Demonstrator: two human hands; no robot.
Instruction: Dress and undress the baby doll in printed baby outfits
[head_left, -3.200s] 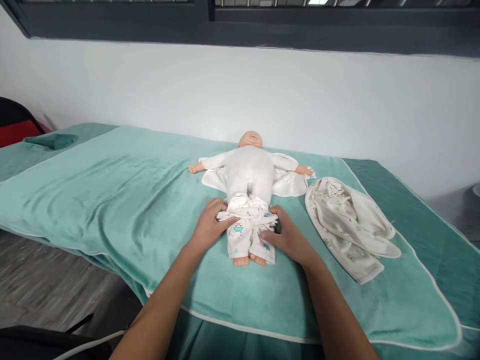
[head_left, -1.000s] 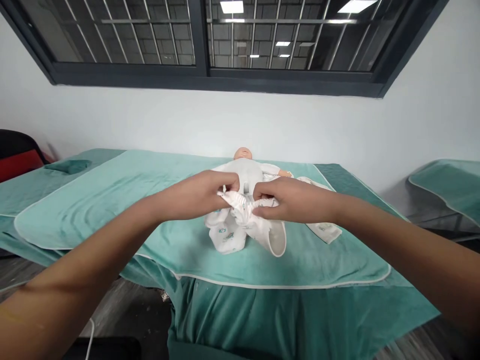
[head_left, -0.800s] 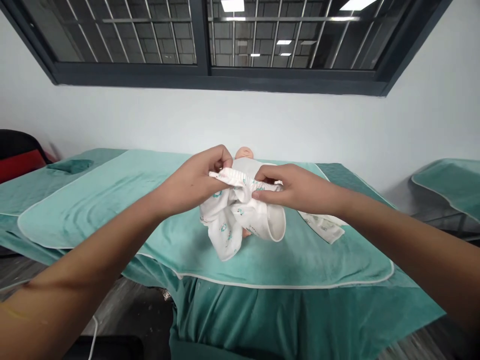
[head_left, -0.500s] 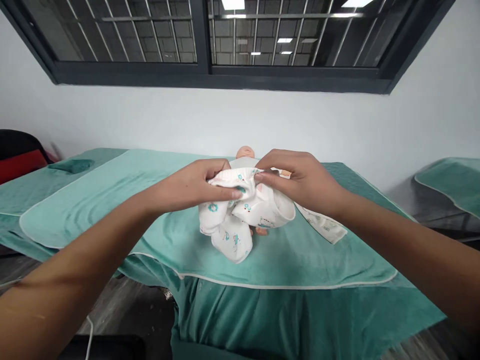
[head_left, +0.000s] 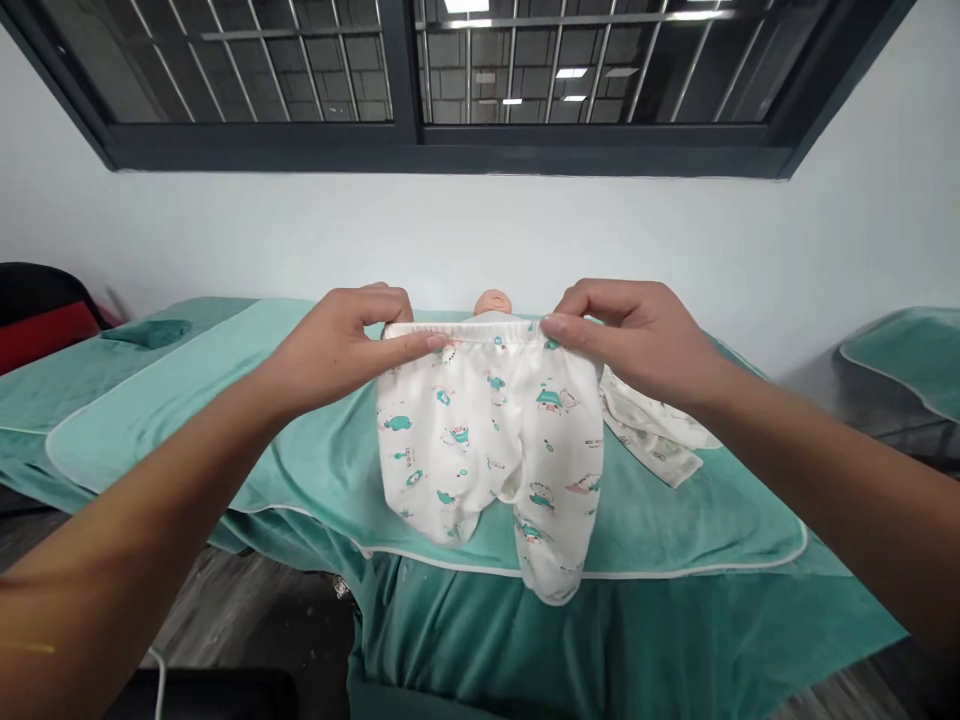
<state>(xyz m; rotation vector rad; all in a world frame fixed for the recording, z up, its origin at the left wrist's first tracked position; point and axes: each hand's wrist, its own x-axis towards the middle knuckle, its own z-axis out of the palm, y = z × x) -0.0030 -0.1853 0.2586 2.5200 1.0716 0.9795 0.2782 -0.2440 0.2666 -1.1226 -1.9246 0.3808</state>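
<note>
The head camera looked forward and down from the bed's [head_left: 690,530] near side, close behind the trousers [head_left: 450,440], facing the wall [head_left: 300,235] and window [head_left: 409,150].

We see open teal blanket [head_left: 315,490] left of the printed pants [head_left: 487,420], but the left forearm [head_left: 187,450] crosses above it, so passage there is under or around that arm. Right of the pants, a crumpled garment [head_left: 652,430] blocks the way, partly hidden by the right hand [head_left: 637,335]; nearer us, bare blanket gives room below the garment. Straight beyond the pants, the doll's head [head_left: 493,302] sits in the way, the wall [head_left: 465,235] closing things off behind it. Between both hands, the pants form a screen; we can't tell the room behind.
</note>
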